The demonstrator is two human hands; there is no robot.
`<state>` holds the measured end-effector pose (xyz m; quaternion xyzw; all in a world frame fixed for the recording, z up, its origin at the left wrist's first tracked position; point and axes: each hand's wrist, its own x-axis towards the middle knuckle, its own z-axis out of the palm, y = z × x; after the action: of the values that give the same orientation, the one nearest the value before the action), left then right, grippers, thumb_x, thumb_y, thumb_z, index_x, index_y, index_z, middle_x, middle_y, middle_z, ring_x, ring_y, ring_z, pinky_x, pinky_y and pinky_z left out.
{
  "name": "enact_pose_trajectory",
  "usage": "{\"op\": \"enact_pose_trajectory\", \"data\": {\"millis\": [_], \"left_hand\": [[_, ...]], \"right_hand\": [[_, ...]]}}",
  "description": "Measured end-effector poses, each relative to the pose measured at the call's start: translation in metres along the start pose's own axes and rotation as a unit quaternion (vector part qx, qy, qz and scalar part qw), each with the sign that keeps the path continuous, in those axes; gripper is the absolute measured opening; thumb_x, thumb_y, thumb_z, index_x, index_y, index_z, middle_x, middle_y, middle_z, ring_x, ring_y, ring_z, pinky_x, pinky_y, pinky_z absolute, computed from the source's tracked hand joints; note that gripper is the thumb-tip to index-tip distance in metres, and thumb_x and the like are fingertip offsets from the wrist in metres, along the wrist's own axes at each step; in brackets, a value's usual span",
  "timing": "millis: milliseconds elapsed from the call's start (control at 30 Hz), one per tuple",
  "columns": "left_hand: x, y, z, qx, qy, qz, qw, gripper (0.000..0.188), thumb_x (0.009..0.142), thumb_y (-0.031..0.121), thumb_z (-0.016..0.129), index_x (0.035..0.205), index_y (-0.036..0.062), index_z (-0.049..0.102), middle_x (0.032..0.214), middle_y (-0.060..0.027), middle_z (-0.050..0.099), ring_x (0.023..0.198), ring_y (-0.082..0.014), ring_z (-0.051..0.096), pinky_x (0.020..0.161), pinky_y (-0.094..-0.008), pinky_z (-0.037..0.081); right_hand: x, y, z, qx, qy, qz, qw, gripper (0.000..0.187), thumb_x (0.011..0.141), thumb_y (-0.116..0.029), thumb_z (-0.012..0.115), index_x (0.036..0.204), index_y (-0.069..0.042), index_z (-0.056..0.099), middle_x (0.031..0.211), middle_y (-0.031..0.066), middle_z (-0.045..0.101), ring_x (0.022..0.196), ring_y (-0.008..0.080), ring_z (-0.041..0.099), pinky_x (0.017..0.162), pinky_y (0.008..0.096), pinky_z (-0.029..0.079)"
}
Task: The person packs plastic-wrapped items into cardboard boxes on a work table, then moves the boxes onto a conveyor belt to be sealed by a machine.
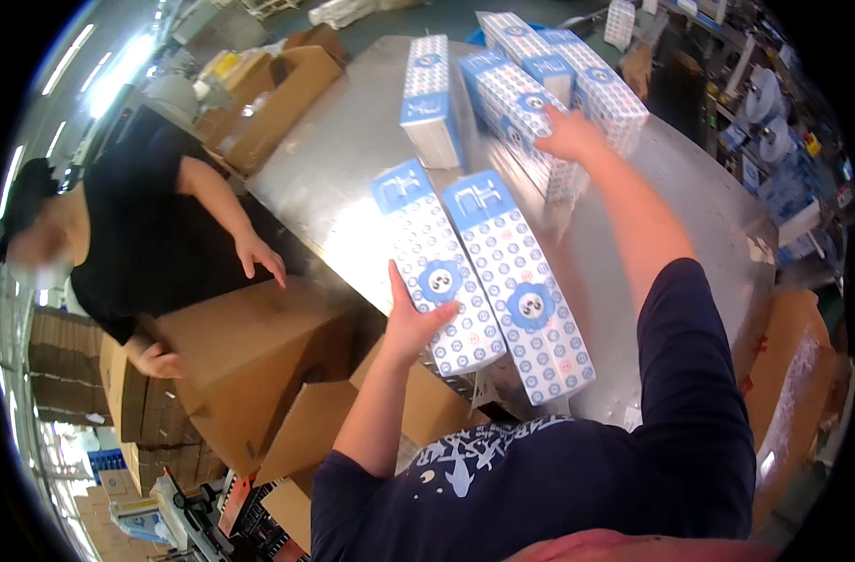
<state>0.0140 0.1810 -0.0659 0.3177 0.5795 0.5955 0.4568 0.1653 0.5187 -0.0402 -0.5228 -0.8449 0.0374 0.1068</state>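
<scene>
Two long white boxes with blue ends and a round animal-face print lie side by side at the table's near edge. My left hand (411,323) grips the left box (427,229), thumb on its printed top and a finger along its left side. The right box (516,253) rests close against it. Farther off, my right hand (575,138) is closed on the edge of another patterned box (502,94), fingers over its top; its far side is hidden. A similar box (429,84) stands to the left, and several more (601,84) are grouped behind and to the right.
A metal table (338,159) bears the boxes. At left, a person in black (165,215) stands by a large brown carton (259,347). Open cartons (305,426) sit below the near edge, another carton (793,403) at right. Machinery (774,122) is beyond the table.
</scene>
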Motion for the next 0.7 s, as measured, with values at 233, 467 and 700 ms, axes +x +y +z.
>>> {"op": "enact_pose_trajectory", "data": {"millis": [233,467,700], "left_hand": [[-0.025,-0.02,0.005,-0.047,-0.054,-0.11,0.991,0.077,0.075,0.015,0.07,0.135,0.0012,0.025,0.124,-0.0118,0.047,0.108,-0.0204,0.052,0.089,-0.0339,0.046],[-0.08,-0.042,0.039,-0.065,-0.2,-0.215,0.954,0.076,0.079,0.022,0.066,0.137,0.0008,0.023,0.128,-0.0108,0.045,0.117,-0.0202,0.045,0.096,-0.0351,0.04],[-0.123,-0.027,0.038,-0.042,-0.111,-0.077,0.99,0.076,0.074,0.017,0.069,0.136,0.0031,0.027,0.128,-0.011,0.045,0.116,-0.0203,0.046,0.097,-0.0354,0.04]], "right_hand": [[-0.154,0.017,-0.024,0.078,-0.074,-0.231,0.967,0.078,0.071,-0.046,0.066,0.133,-0.008,0.038,0.107,0.0249,0.056,0.098,0.0385,0.056,0.084,0.045,0.045],[-0.261,0.187,0.003,0.561,-0.436,0.197,0.676,0.054,0.09,-0.039,0.047,0.134,-0.009,0.039,0.124,0.015,0.053,0.102,0.0198,0.057,0.081,0.0336,0.048],[-0.262,0.11,-0.003,0.63,-0.343,0.09,0.691,0.053,0.092,-0.037,0.045,0.132,-0.002,0.04,0.125,0.0114,0.051,0.109,0.0193,0.053,0.09,0.0348,0.046]]}}
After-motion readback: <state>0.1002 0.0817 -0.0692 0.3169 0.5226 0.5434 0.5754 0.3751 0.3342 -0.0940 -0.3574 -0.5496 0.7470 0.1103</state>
